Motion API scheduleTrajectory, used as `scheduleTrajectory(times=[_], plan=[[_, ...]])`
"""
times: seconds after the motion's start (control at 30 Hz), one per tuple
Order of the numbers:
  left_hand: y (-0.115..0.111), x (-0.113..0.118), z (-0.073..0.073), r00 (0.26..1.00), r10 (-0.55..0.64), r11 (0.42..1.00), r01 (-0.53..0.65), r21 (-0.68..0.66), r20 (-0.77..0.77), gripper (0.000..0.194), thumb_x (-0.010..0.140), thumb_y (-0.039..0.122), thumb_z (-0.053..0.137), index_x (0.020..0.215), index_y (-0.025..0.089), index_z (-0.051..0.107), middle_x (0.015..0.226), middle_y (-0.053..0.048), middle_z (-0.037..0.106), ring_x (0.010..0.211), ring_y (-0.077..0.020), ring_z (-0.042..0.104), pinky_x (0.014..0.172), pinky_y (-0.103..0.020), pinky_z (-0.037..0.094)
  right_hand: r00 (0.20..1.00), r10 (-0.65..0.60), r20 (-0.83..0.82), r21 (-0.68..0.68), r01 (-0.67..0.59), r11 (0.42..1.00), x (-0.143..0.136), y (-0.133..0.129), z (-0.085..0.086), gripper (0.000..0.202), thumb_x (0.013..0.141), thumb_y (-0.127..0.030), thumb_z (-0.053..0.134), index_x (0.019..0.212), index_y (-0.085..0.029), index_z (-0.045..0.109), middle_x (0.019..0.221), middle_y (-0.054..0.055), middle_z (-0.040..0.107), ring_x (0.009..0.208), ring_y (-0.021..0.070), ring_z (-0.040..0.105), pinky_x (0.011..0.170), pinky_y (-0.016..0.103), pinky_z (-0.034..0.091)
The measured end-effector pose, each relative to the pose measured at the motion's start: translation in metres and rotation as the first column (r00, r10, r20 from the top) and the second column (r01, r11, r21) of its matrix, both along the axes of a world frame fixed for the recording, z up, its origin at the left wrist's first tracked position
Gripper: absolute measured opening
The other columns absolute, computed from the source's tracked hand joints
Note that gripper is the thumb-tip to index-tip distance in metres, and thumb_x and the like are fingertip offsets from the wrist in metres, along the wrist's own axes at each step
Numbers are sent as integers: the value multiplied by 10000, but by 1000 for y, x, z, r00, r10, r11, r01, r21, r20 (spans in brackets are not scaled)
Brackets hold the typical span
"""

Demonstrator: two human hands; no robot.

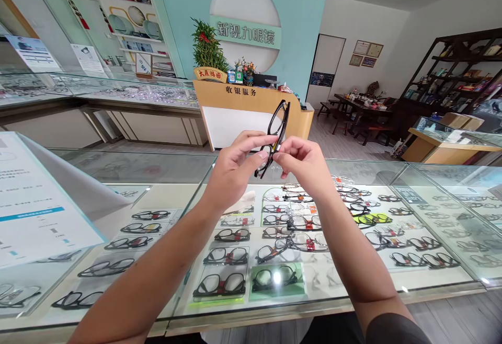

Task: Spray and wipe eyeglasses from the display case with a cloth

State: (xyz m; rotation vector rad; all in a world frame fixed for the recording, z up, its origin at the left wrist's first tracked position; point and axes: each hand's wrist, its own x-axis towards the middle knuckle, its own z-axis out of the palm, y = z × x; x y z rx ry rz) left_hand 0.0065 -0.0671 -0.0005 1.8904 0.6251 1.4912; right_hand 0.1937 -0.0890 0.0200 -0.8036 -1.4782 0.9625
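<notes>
I hold a pair of black-framed glasses (pixel 276 129) up in front of me, turned on end above the glass display counter (pixel 164 171). My left hand (pixel 234 169) pinches the lower part of the frame with thumb and fingers. My right hand (pixel 303 162) grips the same frame from the right side, fingertips meeting the left hand's near the middle. Under the glass beneath my arms lie several rows of eyeglass frames (pixel 231 255).
A printed sign in a clear stand (pixel 35 203) is on the counter at left. A wooden cashier desk (pixel 239 109) with plants stands behind. More glass cases run along the left wall (pixel 98 90) and right (pixel 463 197); a dark table and shelves (pixel 451 77) are at the far right.
</notes>
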Motion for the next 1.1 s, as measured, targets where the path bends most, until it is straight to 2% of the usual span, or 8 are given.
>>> scheduleTrajectory(times=[0.17, 0.37, 0.47, 0.6, 0.73, 0.87, 0.97, 1.1], plan=[[2, 0, -1, 1000, -3, 1000, 3, 13, 21, 307, 1024, 364, 692, 1287, 358, 850, 1359, -58, 699, 1294, -278, 668, 1091, -414, 591, 1000, -8, -12, 0, 8, 1000, -2, 1, -1, 192, 770, -314, 824, 719, -231, 659, 635, -57, 591, 589, 106, 516, 556, 248, 583], [3, 2, -1, 997, 65, 998, -65, -1, 46, 283, 1056, 415, 659, 1247, 358, 859, 1363, -48, 711, 1322, -283, 662, 1054, -401, 614, 999, -27, -44, -1, 27, 1000, -3, 2, -3, 207, 766, -350, 847, 752, -231, 680, 694, -42, 638, 645, 117, 548, 639, 285, 624], [3, 2, -1, 995, 69, 998, -69, -1, 66, 263, 1055, 419, 673, 1240, 352, 848, 1361, -40, 720, 1249, -252, 690, 1022, -381, 623, 997, -40, -65, 12, 41, 999, -4, 2, -4, 233, 768, -364, 870, 745, -230, 680, 684, -44, 633, 639, 117, 545, 639, 288, 612], [5, 4, -2, 992, 44, 999, -41, -25, 119, 266, 1025, 434, 720, 1252, 307, 774, 1298, -60, 758, 1166, -229, 713, 987, -387, 641, 996, -74, -53, 29, 75, 997, -2, 3, -5, 262, 785, -391, 884, 751, -232, 678, 699, -41, 641, 645, 120, 568, 658, 296, 581], [8, 6, -2, 986, 54, 999, -52, -18, 156, 264, 989, 424, 754, 1197, 282, 675, 1243, -72, 769, 1213, -237, 719, 971, -396, 645, 996, -85, -24, 46, 86, 995, -1, 5, -5, 303, 801, -442, 889, 769, -232, 672, 716, -34, 650, 662, 128, 586, 693, 310, 566], [9, 6, 0, 985, 56, 998, -55, -6, 162, 264, 972, 412, 770, 1167, 282, 648, 1236, -68, 767, 1222, -235, 719, 981, -403, 638, 996, -84, -13, 51, 85, 995, -1, 5, -5, 344, 797, -484, 902, 772, -236, 665, 727, -32, 652, 674, 132, 593, 703, 316, 570], [9, 6, 0, 983, 38, 999, -36, -17, 179, 261, 961, 401, 781, 1157, 282, 655, 1225, -67, 763, 1220, -235, 716, 991, -408, 637, 997, -73, -16, 48, 74, 996, 0, 6, -6, 306, 807, -454, 891, 796, -238, 676, 734, -34, 653, 684, 132, 598, 716, 321, 580], [9, 6, 0, 978, 31, 999, -25, -33, 204, 312, 926, 422, 815, 1148, 278, 651, 1216, -73, 753, 1207, -241, 714, 968, -415, 656, 998, -51, -43, 41, 53, 998, 0, 7, -7, 216, 835, -408, 848, 935, -247, 745, 696, -57, 624, 676, 137, 602, 733, 333, 592]])
